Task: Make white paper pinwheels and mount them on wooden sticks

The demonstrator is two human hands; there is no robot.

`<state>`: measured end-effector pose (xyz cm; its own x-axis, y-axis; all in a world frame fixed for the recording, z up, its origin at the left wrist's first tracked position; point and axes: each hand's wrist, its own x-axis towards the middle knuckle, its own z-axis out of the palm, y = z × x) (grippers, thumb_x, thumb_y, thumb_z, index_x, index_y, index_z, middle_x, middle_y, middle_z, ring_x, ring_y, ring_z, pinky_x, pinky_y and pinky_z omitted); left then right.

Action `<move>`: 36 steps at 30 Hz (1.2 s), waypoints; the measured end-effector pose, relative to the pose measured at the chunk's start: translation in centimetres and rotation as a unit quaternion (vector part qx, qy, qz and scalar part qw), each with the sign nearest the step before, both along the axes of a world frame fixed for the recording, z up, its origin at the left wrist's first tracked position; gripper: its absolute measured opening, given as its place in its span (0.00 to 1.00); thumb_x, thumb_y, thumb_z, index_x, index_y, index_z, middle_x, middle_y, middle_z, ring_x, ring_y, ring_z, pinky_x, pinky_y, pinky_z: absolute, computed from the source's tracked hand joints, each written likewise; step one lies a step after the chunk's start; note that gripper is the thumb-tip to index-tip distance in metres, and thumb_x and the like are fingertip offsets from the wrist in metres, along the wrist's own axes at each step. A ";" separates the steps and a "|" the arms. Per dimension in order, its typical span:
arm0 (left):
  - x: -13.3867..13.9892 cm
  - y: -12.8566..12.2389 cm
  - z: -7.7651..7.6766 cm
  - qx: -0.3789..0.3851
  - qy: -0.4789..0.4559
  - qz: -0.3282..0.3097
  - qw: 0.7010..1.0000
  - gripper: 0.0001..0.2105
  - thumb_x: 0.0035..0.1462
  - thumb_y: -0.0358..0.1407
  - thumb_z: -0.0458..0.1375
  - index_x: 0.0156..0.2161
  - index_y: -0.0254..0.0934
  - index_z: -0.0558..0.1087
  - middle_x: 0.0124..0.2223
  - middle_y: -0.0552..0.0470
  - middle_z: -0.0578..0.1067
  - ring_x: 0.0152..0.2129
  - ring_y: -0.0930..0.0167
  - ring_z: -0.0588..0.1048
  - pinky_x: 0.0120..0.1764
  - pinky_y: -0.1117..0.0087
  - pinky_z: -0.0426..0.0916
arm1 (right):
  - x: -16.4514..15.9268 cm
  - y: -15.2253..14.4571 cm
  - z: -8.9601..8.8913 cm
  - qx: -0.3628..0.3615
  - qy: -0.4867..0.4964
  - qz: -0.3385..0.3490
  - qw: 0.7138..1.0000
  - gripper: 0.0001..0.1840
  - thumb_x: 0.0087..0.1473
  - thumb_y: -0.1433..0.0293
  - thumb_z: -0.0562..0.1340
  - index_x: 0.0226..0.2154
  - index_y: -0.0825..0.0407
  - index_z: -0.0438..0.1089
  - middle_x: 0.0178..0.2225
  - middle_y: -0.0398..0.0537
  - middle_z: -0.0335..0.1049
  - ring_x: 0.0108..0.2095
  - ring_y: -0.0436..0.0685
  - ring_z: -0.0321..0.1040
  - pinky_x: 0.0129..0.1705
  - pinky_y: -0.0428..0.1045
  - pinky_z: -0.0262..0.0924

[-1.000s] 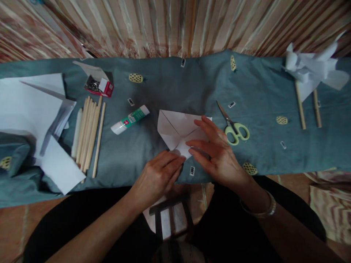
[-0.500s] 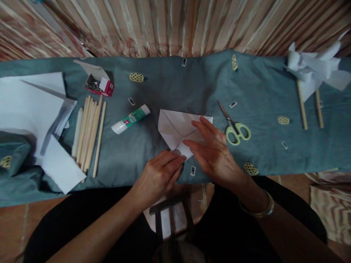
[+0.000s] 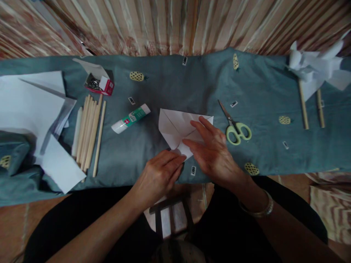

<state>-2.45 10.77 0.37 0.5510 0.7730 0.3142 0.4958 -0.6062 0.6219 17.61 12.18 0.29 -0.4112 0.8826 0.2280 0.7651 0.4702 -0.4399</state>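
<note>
A white sheet of paper (image 3: 175, 122) with crossing crease lines lies on the cloth in front of me. My left hand (image 3: 161, 171) pinches its near corner between thumb and fingers. Spread across the paper's right side, my right hand (image 3: 212, 148) rests with fingers apart and partly covers it. Just right of that hand lie scissors (image 3: 237, 132) with light green handles, blades pointing away. To the left of the paper is a glue stick (image 3: 131, 118) with its cap on.
Several wooden sticks (image 3: 89, 135) lie left of the glue stick, below an open small red box (image 3: 100, 86) of metal pieces. White paper sheets (image 3: 33, 98) cover the far left. Two paper pinwheels (image 3: 315, 67) on sticks lie at the right. A pleated curtain (image 3: 175, 25) hangs behind.
Both hands and the paper hold almost the same positions. Only a very slight shift of the view shows.
</note>
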 end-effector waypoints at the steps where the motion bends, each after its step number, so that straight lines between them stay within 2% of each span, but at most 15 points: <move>1: 0.0 0.0 0.0 0.003 -0.002 0.001 1.000 0.09 0.61 0.26 0.57 0.46 0.27 0.74 0.39 0.44 0.79 0.36 0.68 0.77 0.39 0.67 0.78 | 0.0 0.0 -0.1 0.002 -0.005 0.001 1.000 0.16 0.61 0.73 0.54 0.45 0.44 0.73 0.65 0.47 0.56 0.68 0.66 0.46 0.64 0.66 0.49; 8: 0.0 0.0 0.0 -0.006 0.001 0.002 1.000 0.09 0.61 0.26 0.57 0.46 0.28 0.74 0.40 0.44 0.79 0.36 0.68 0.78 0.39 0.66 0.78 | -0.2 -0.4 -0.4 -0.007 -0.024 0.003 1.000 0.21 0.61 0.75 0.51 0.51 0.42 0.70 0.66 0.47 0.54 0.69 0.67 0.43 0.63 0.67 0.48; 13: 0.0 -0.1 0.0 -0.010 0.007 0.003 1.000 0.09 0.61 0.25 0.57 0.46 0.28 0.74 0.40 0.44 0.78 0.36 0.67 0.78 0.39 0.66 0.78 | -0.5 -0.7 -0.8 0.008 -0.029 -0.013 0.999 0.21 0.62 0.75 0.48 0.49 0.45 0.71 0.65 0.50 0.54 0.68 0.67 0.44 0.60 0.67 0.52; 18: 0.0 -0.1 0.0 -0.013 0.007 0.002 1.000 0.10 0.61 0.26 0.56 0.47 0.27 0.74 0.40 0.44 0.78 0.37 0.67 0.77 0.40 0.65 0.78 | -0.6 -0.6 -0.7 -0.005 -0.034 -0.022 0.999 0.22 0.61 0.77 0.49 0.49 0.42 0.71 0.65 0.47 0.55 0.68 0.67 0.44 0.61 0.68 0.52; 28: -0.1 -0.2 -0.1 -0.011 0.008 0.003 1.000 0.09 0.62 0.26 0.55 0.47 0.28 0.73 0.40 0.44 0.78 0.36 0.68 0.77 0.38 0.65 0.78 | -0.7 -0.7 -0.6 -0.007 -0.027 -0.021 0.999 0.22 0.62 0.76 0.48 0.51 0.48 0.70 0.65 0.53 0.53 0.69 0.66 0.42 0.62 0.66 0.50; 36: -0.1 -0.2 -0.2 -0.018 0.005 -0.001 1.000 0.10 0.61 0.26 0.56 0.47 0.28 0.73 0.41 0.44 0.78 0.37 0.67 0.77 0.40 0.64 0.78 | -0.9 -0.8 -0.8 0.028 -0.041 -0.013 0.999 0.21 0.62 0.77 0.48 0.50 0.50 0.70 0.64 0.57 0.56 0.69 0.68 0.43 0.61 0.67 0.51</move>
